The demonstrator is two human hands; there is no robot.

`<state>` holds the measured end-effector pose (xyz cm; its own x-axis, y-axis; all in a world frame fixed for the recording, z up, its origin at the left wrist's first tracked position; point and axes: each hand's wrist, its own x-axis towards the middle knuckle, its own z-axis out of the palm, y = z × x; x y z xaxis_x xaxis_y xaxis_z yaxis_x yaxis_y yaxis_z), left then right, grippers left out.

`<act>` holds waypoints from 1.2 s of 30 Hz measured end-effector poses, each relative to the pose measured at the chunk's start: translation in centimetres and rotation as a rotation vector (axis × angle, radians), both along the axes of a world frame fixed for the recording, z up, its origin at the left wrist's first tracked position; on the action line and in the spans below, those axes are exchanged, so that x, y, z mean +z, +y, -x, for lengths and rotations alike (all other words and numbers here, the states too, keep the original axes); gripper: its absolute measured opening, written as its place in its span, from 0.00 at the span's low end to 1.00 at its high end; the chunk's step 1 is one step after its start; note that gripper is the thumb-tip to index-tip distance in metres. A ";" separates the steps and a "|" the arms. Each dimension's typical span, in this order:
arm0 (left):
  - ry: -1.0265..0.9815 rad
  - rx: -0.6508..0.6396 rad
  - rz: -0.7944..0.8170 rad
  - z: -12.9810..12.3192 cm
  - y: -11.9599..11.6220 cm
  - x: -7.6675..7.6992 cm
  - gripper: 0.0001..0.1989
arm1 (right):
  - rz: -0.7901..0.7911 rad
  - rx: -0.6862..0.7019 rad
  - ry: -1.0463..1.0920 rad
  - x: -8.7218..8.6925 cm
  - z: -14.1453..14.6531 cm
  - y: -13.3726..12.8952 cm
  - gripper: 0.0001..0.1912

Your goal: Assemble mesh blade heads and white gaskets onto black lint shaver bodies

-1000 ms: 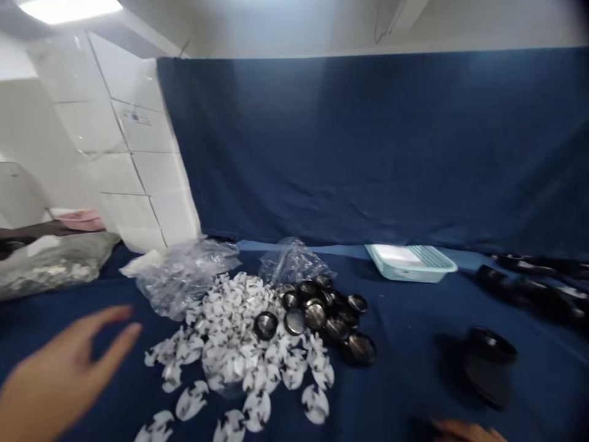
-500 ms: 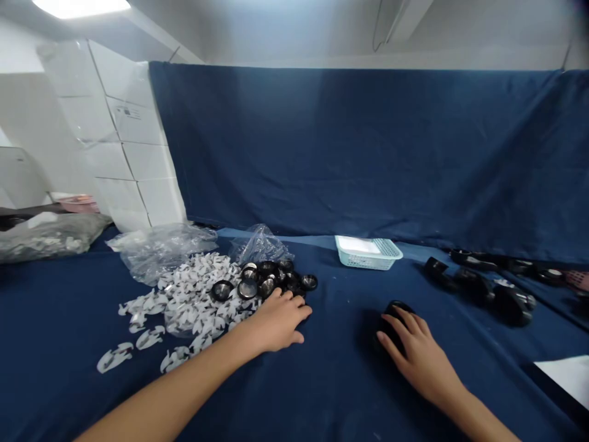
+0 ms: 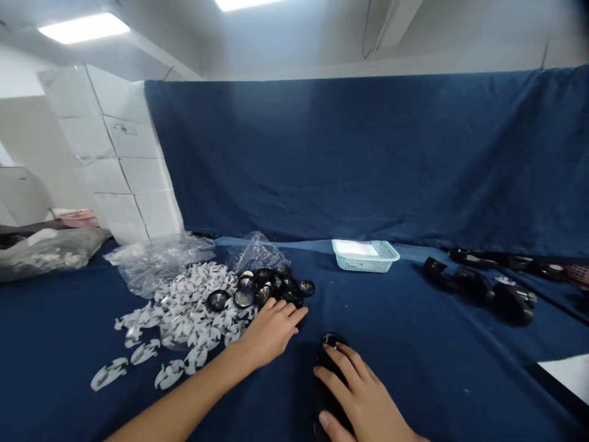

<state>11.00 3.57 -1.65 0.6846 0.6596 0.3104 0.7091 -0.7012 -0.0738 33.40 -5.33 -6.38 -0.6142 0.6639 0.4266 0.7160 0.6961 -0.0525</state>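
My left hand (image 3: 271,330) is at the front edge of a heap of black round caps (image 3: 263,294) with clear, shiny centres. Its fingers and thumb are drawn together on one dark cap, mostly hidden under the fingertips. Beside that heap, to the left, spreads a pile of small white-grey plastic clips (image 3: 193,307). My right hand (image 3: 361,393) is wrapped over a long, smooth black plastic housing (image 3: 327,402) near the front of the table. The housing's rounded far end shows beyond the fingers; the palm covers much of it.
Clear plastic bags (image 3: 156,258) lie behind the clips. A light-blue basket (image 3: 365,264) holding white paper stands at the back. More black curved parts (image 3: 473,285) lie at right, near a white sheet (image 3: 568,374). White boxes (image 3: 133,147) are stacked at back left.
My right hand has moved left and nearer to me with the black housing. My left thumb has closed towards the fingers at the cap heap. The view has tilted slightly upward.
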 end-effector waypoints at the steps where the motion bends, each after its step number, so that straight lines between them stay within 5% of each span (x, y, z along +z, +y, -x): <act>1: -0.021 0.002 -0.010 0.1 0.0 -0.2 0.19 | -0.043 -0.002 0.022 -0.3 -0.1 0.1 0.26; 6: -0.314 0.029 -0.028 0.9 -0.5 -0.5 0.21 | -0.337 -0.039 0.260 -1.3 -1.3 -0.5 0.28; 9: -0.619 0.048 0.119 1.6 -1.1 -0.5 0.21 | -0.297 -0.106 0.396 -0.9 -2.3 0.2 0.23; 12: -0.710 0.048 0.252 2.1 -1.6 -0.8 0.20 | -0.193 -0.308 0.457 0.1 -3.7 3.9 0.16; 18: -0.590 -0.027 0.264 1.7 -2.3 -1.4 0.19 | -0.163 -0.615 0.367 0.6 -6.5 15.7 0.08; 23: -0.510 -0.056 0.266 1.4 -2.5 -1.3 0.20 | -0.219 -0.697 0.251 1.5 -7.2 21.7 0.11; 29: -0.476 -0.105 0.224 1.5 -2.3 -2.0 0.23 | -0.302 -0.783 0.190 3.4 -7.0 26.2 0.14; 36: -0.441 -0.178 0.204 1.7 -1.6 -3.4 0.28 | -0.306 -0.762 0.145 2.3 -6.9 27.0 0.16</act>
